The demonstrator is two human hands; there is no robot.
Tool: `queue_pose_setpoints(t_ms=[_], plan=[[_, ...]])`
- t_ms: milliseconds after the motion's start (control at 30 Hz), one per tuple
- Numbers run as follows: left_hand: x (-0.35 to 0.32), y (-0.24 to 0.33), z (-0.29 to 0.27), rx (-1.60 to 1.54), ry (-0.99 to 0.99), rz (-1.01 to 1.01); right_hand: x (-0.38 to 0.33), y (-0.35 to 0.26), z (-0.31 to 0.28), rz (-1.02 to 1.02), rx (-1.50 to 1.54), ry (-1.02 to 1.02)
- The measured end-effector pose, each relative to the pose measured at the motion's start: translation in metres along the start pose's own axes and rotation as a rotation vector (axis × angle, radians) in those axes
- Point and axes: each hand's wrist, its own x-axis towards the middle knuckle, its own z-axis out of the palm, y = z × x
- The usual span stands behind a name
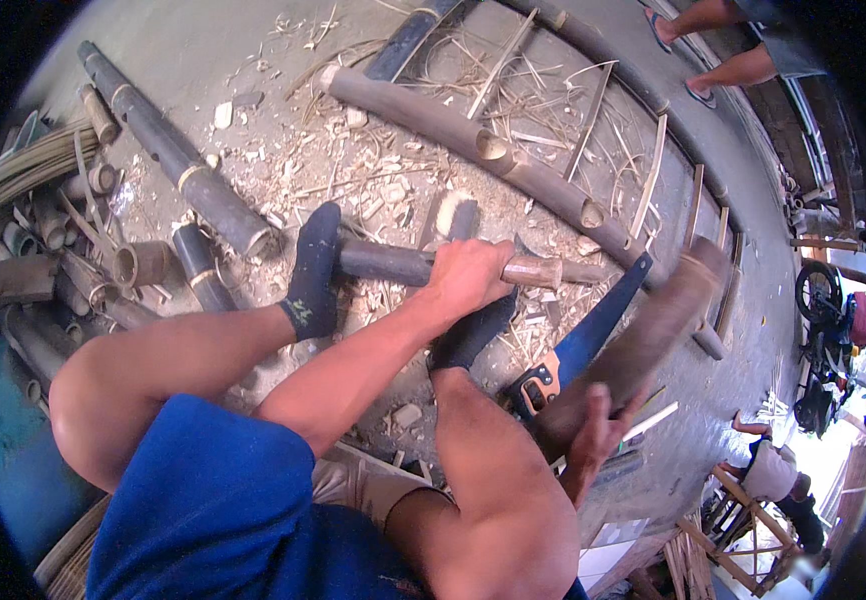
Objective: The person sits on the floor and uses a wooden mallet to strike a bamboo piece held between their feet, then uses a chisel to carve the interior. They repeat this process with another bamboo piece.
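My left hand (472,275) is closed around a dark bamboo pole (393,262) with a pale brown end. The pole lies across between my two feet in dark socks (315,270). A dark curved piece and a thin wooden stick (585,272) show just beyond that end. To the right, a thick brown bamboo length (643,340) slants up, smeared by motion. Beside its lower end is my right hand (598,440), thumb and fingers stretched apart; whether it touches the bamboo is unclear. A handsaw (583,350) with a blue blade and wood-and-black handle is partly hidden behind the thick bamboo.
A bamboo frame with crosspieces (493,150) lies ahead amid shavings. Dark bamboo poles (173,150) are at the left, near cut bamboo pieces (143,263). Another person's legs (728,70) stand at the top right; a person (773,475) bends at the lower right, near motorbikes (818,330).
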Motion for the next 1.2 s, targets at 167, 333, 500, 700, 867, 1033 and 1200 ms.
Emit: queue_pose_setpoints(t_ms=[167, 333, 500, 700, 867, 1033, 1200], plan=[[-0.004, 0.005, 0.006, 0.022, -0.020, 0.031, 0.025, -0.007, -0.016, -0.114, 0.178, 0.228], [-0.011, -0.003, 0.007, -0.066, 0.115, 0.067, 0.018, -0.001, 0.004, -0.024, 0.182, 0.162], [-0.027, -0.030, -0.001, -0.348, 0.283, 0.043, 0.009, 0.014, 0.019, -0.076, 0.110, 0.101], [-0.030, -0.021, 0.004, -0.187, 0.357, 0.110, 0.014, 0.011, 0.026, -0.186, 0.162, 0.098], [-0.016, -0.008, 0.012, -0.187, 0.412, -0.089, 0.014, 0.010, 0.037, -0.243, 0.170, 0.105], [-0.019, -0.011, 0.011, -0.162, 0.320, -0.061, 0.013, 0.010, 0.038, -0.225, 0.169, 0.052], [-0.017, -0.005, 0.008, -0.180, 0.349, -0.115, 0.013, 0.007, 0.039, -0.232, 0.186, 0.100]])
